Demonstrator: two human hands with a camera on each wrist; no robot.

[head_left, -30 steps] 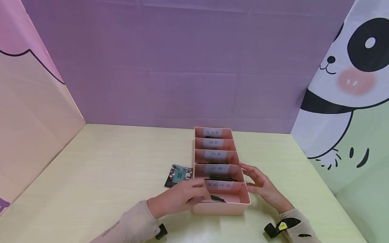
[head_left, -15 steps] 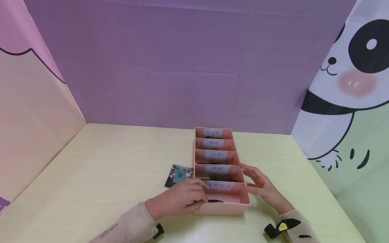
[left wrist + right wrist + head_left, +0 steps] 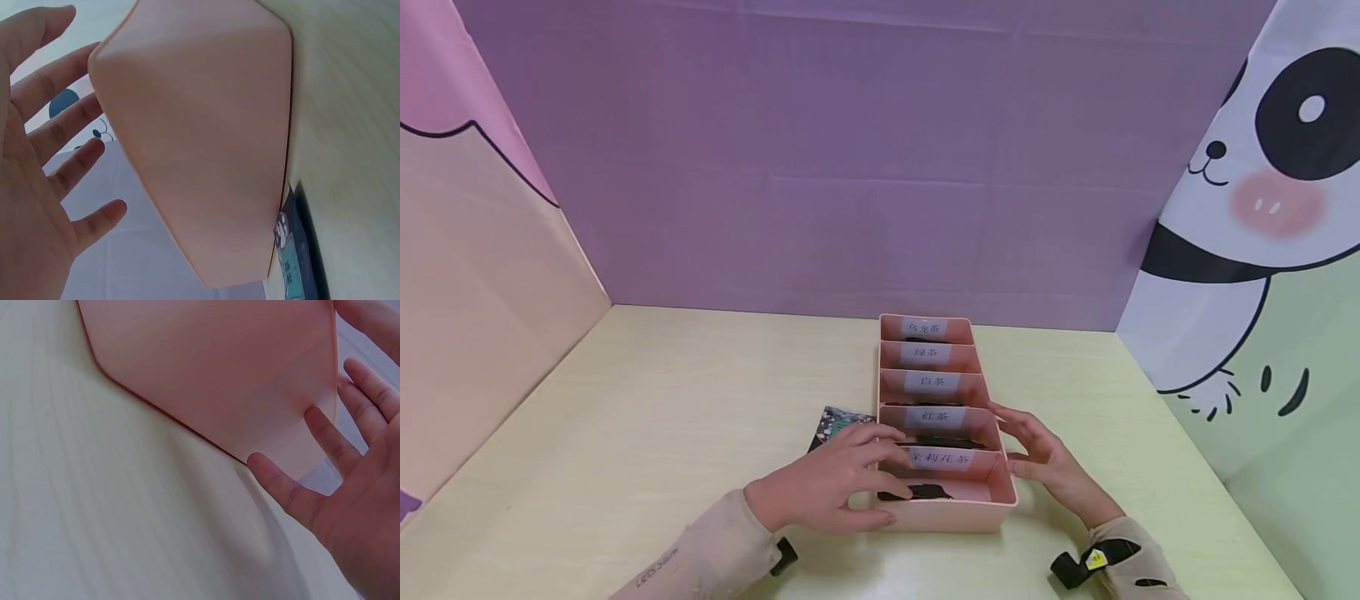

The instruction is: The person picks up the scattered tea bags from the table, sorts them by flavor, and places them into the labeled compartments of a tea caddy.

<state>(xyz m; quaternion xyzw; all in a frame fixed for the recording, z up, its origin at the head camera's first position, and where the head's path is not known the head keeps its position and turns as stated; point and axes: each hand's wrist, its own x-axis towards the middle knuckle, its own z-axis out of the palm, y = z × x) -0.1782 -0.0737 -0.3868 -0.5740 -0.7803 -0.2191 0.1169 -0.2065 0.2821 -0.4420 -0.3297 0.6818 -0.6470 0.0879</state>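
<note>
A long pink box (image 3: 947, 518) has a row of labelled compartments. In its front compartment lies a dark tea sachet (image 3: 931, 492), partly behind the left fingertips. My left hand (image 3: 835, 483) is over the box's left front edge with its fingers spread, pinching nothing; in the left wrist view the fingers (image 3: 62, 125) are apart beside the box's rim. Against the right wall, my right hand (image 3: 1048, 458) rests with loosely extended fingers, and in the right wrist view its fingertips touch the wall (image 3: 219, 369). A flower-patterned tea sachet (image 3: 838, 419) lies left of the box, partly covered by my left hand.
Dark sachets (image 3: 951, 442) show low in some of the compartments farther back. A pale wooden table (image 3: 700, 392) carries the box. Behind it stands a purple backdrop (image 3: 850, 167), with a panda-print panel (image 3: 1247, 250) at the right.
My left hand has let go of the dark sachet, which now lies in the front compartment. Its fingers have spread, and the hand has shifted slightly left. The right hand stays put.
</note>
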